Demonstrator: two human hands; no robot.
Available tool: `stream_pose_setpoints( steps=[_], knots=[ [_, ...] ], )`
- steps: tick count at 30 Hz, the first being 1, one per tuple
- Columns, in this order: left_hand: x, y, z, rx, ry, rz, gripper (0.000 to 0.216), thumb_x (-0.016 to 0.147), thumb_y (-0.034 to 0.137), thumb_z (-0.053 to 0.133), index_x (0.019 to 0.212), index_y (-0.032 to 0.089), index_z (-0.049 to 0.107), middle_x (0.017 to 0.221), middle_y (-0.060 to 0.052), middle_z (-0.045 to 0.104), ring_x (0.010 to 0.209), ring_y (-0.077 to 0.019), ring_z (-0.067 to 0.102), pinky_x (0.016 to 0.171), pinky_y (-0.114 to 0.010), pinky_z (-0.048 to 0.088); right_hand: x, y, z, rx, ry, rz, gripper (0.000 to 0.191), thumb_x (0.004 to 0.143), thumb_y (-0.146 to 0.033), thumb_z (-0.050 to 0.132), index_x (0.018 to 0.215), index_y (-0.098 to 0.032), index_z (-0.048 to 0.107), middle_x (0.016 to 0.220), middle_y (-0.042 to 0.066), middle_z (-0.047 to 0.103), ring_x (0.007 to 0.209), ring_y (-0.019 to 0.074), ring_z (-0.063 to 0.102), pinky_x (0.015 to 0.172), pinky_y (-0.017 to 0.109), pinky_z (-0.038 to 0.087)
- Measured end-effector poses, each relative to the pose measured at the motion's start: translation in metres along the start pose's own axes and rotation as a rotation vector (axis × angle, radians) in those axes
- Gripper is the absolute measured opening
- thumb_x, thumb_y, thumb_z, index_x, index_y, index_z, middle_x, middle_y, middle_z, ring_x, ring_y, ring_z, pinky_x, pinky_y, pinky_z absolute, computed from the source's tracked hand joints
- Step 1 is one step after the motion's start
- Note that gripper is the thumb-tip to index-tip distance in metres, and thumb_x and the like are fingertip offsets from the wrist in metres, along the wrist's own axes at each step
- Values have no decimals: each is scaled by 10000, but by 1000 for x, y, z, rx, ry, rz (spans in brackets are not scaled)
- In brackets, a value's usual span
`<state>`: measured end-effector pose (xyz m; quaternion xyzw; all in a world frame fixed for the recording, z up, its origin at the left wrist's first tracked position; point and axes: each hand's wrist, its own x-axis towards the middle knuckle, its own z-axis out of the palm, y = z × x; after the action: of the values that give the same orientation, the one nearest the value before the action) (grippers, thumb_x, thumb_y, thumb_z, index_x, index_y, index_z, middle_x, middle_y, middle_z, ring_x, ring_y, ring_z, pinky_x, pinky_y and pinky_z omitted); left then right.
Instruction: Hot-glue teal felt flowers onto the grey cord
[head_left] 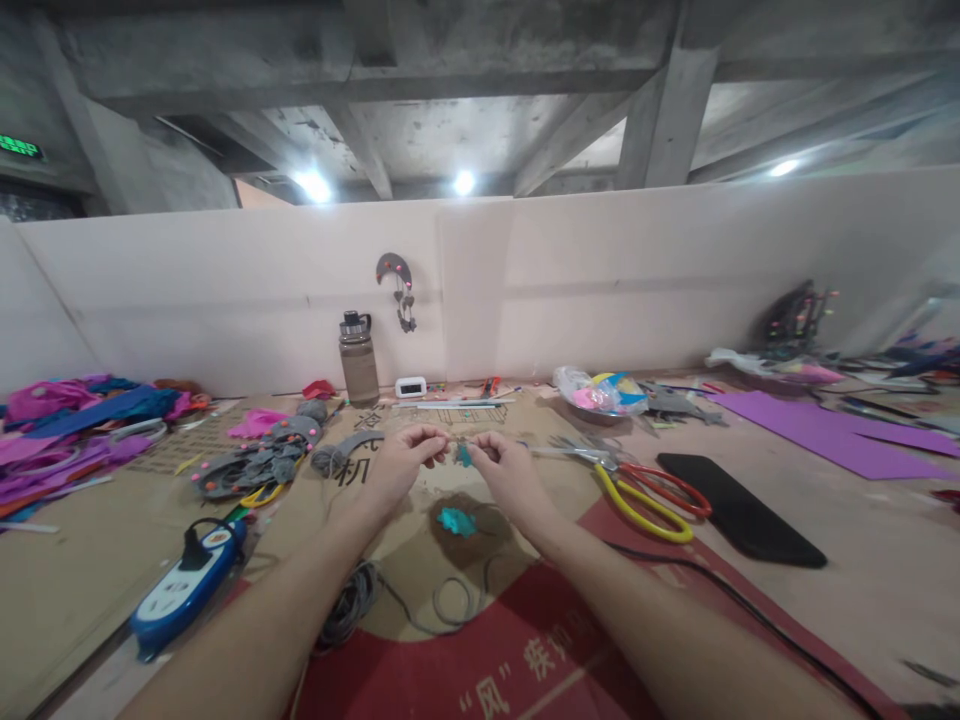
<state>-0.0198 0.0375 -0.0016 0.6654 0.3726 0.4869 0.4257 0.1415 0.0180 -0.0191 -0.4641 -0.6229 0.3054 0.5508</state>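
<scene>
Concrete-ceiling room, cardboard-covered table [120,540] against a pale partition. Centre frame: left hand [401,468] and right hand [511,472] both pinch a small teal piece [465,455], maybe felt, just above the table. A teal scrap [456,521] lies right below. Scissors [637,490] and black phone [739,520] sit right, grey cord [356,600] lower centre, power strip [187,580] lower left.

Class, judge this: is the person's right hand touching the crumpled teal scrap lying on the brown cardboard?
Apart. The head view shows cardboard between right hand and teal scrap.
</scene>
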Motion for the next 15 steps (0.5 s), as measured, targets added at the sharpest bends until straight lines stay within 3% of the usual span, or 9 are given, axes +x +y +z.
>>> stream_pose_setpoints(
  steps=[5,9,12,15],
  knots=[
    [-1,0,-1,-79,5,-8,100,728,200,493,670,162,565,603,14,546,567,-105,471,560,-232,360,-3,-3,1,-27,17,3,206,741,-357,529,690,-163,579,599,-19,505,575,120,409,548,239,312],
    [0,-4,-4,19,68,53,256,800,252,402,556,180,434,499,35,423,495,-100,386,507,-232,315,-4,-5,1,-16,14,16,205,741,-362,523,672,-171,555,589,-30,471,566,114,390,549,238,306],
    [1,-4,-3,101,69,22,334,842,391,412,602,174,491,539,21,467,508,-106,418,501,-236,335,-4,-6,1,-20,6,29,205,741,-362,519,670,-173,552,579,-36,452,553,112,373,543,239,297],
    [-1,1,1,94,-20,2,345,831,450,442,749,151,594,701,-31,578,638,-137,519,546,-244,391,-3,-3,2,-24,2,10,204,746,-358,519,665,-173,551,576,-37,447,554,111,367,536,236,290]
  ],
)
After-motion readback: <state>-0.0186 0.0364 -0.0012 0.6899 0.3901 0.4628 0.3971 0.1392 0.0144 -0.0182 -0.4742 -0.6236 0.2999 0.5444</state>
